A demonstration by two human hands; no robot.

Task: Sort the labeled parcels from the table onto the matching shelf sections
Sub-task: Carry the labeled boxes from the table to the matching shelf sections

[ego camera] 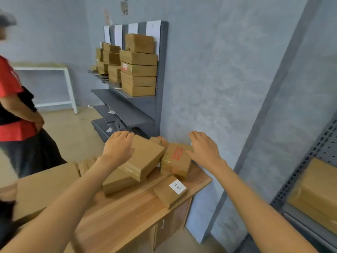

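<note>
Several tan cardboard parcels (145, 157) on table (127, 207); one white-labelled (171, 190).

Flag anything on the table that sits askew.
The flat parcel under the left hand lies tilted, propped on another parcel. The red-printed parcel also leans. The small labeled parcel lies flat.

Grey walls (209, 70), tan floor (73, 128)

- A parcel sorting or stock room: grey metal shelving (127, 99) beyond the hands, stacked with brown taped cardboard parcels (138, 70).
- More parcels crowd the wooden bench (127, 212).
</note>
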